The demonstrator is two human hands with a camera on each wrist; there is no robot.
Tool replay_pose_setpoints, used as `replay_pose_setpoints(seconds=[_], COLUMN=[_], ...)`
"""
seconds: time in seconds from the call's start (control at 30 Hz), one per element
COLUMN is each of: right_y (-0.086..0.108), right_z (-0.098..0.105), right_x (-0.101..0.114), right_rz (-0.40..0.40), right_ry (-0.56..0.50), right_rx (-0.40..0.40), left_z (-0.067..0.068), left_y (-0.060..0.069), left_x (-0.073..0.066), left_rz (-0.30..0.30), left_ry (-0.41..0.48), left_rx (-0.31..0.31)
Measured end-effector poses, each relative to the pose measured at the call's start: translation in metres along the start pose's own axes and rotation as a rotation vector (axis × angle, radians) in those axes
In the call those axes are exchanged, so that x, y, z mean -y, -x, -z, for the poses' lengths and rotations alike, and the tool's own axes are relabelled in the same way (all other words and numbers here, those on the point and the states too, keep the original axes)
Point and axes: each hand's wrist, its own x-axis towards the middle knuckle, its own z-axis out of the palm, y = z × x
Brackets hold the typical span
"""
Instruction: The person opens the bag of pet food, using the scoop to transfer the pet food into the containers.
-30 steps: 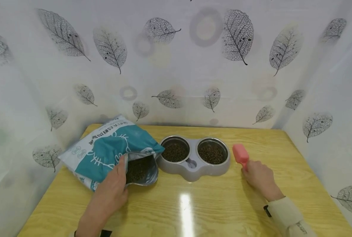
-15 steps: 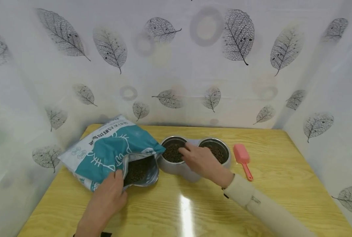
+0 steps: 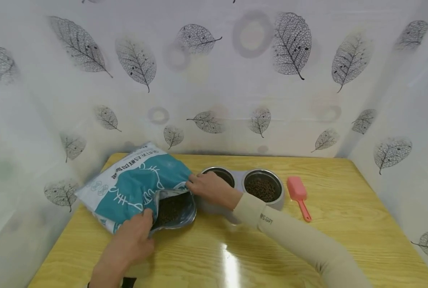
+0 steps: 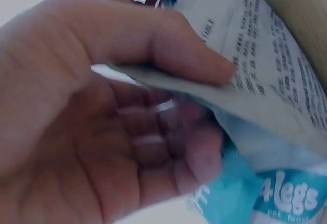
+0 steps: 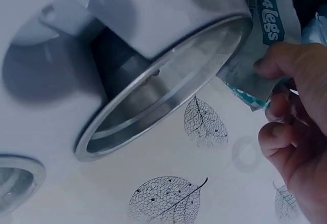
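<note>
A teal and white pet food bag [image 3: 135, 196] lies on its side, its mouth facing me with brown kibble [image 3: 169, 210] inside. My left hand [image 3: 129, 242] pinches the lower left edge of the mouth; the left wrist view shows the thumb [image 4: 194, 55] on one side of the film and curled fingers on the other. At the opposite corner, my right hand [image 3: 214, 189] pinches the bag between thumb and fingers, as the right wrist view shows. That hand and its sleeve partly cover the left bowl of a grey double feeder [image 3: 237, 178]. Kibble [image 3: 260, 189] lies in the right bowl.
A pink scoop [image 3: 297, 190] lies on the wooden table [image 3: 293, 252], right of the feeder, handle towards me. Behind the table hangs a leaf-patterned sheet [image 3: 228, 88], which also covers both sides.
My right hand has let go of the scoop, moved left across the feeder and taken hold of the bag's right corner. My left hand has stayed on the bag.
</note>
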Motion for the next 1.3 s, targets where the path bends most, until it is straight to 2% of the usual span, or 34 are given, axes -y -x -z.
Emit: replay_pose_setpoints(seconds=[0.07, 0.13, 0.2, 0.23, 0.37, 0.43, 0.47, 0.53, 0.6, 0.67, 0.77, 0.83, 0.93, 1.07, 1.17, 1.23, 1.3], right_y=[-0.003, -0.008, -0.018, -0.025, -0.060, -0.081, -0.092, -0.112, -0.129, -0.143, -0.155, -0.159, -0.160, -0.162, -0.163, -0.164, -0.164], right_z=[0.005, 0.013, 0.026, 0.034, 0.076, 0.093, 0.099, 0.105, 0.104, 0.101, 0.097, 0.097, 0.098, 0.097, 0.096, 0.096, 0.097], right_x=[-0.004, -0.012, -0.023, -0.031, -0.068, -0.086, -0.094, -0.105, -0.111, -0.111, -0.104, -0.099, -0.095, -0.095, -0.093, -0.092, -0.091], right_rz=[-0.004, -0.018, -0.046, -0.059, -0.149, -0.196, -0.229, -0.292, -0.351, -0.394, -0.396, -0.385, -0.363, -0.354, -0.358, -0.367, -0.366], right_ry=[-0.035, -0.100, -0.163, -0.204, -0.344, -0.400, -0.422, -0.448, -0.477, -0.515, -0.521, -0.511, -0.544, -0.629, -0.643, -0.641, -0.616], right_rx=[-0.006, -0.023, -0.049, -0.051, -0.052, -0.044, -0.041, -0.049, -0.065, -0.073, -0.068, -0.056, -0.061, -0.087, -0.086, -0.087, -0.086], left_z=[0.009, 0.023, 0.039, 0.049, 0.092, 0.114, 0.125, 0.141, 0.153, 0.157, 0.152, 0.145, 0.138, 0.137, 0.138, 0.142, 0.146], left_y=[0.001, 0.005, 0.014, 0.019, 0.038, 0.041, 0.039, 0.030, 0.020, 0.010, 0.005, 0.004, 0.009, 0.014, 0.015, 0.015, 0.013], left_x=[0.004, 0.010, 0.015, 0.018, 0.032, 0.041, 0.047, 0.061, 0.075, 0.091, 0.112, 0.121, 0.124, 0.117, 0.115, 0.114, 0.112], left_rz=[-0.025, -0.066, -0.108, -0.135, -0.190, -0.166, -0.135, -0.071, 0.059, 0.163, 0.296, 0.344, 0.365, 0.310, 0.272, 0.258, 0.245], left_ry=[0.020, 0.032, 0.048, 0.053, 0.107, 0.123, 0.145, 0.169, 0.211, 0.248, 0.274, 0.280, 0.271, 0.222, 0.188, 0.169, 0.164], left_rx=[0.001, -0.048, -0.168, -0.246, -0.526, -0.632, -0.665, -0.747, -0.753, -0.730, -0.683, -0.678, -0.714, -0.811, -0.843, -0.827, -0.782])
